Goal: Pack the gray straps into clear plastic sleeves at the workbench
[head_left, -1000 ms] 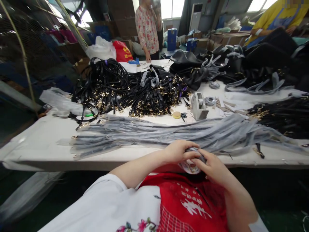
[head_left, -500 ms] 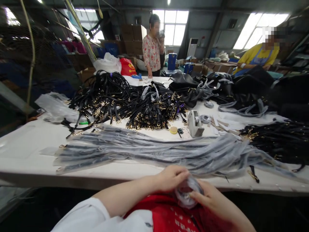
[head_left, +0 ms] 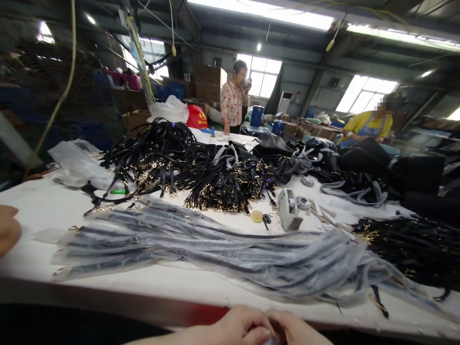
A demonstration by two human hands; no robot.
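Low at the bottom edge, my left hand [head_left: 241,326] and my right hand [head_left: 293,329] meet, fingers curled inward. Between them they hold a coiled strap in a clear plastic sleeve [head_left: 270,341]; only a sliver of it shows, the rest being covered by my fingers and cut off by the frame. Just beyond my hands, long straps in clear sleeves [head_left: 201,251] lie side by side across the table, with gold clasps at their left ends. A short black strap piece with a gold clasp [head_left: 379,302] lies off to the right.
Black straps with gold hardware [head_left: 223,187] are heaped behind. A tape dispenser [head_left: 288,211], a yellow round tin [head_left: 256,216] and scissors [head_left: 266,220] stand mid-table. Another person's hand [head_left: 9,230] is at the left edge. Two people are across the table.
The view has tilted up, so my hands and the coiled strap sit lower in the frame and are partly cut off. Another person's hand has appeared at the left.
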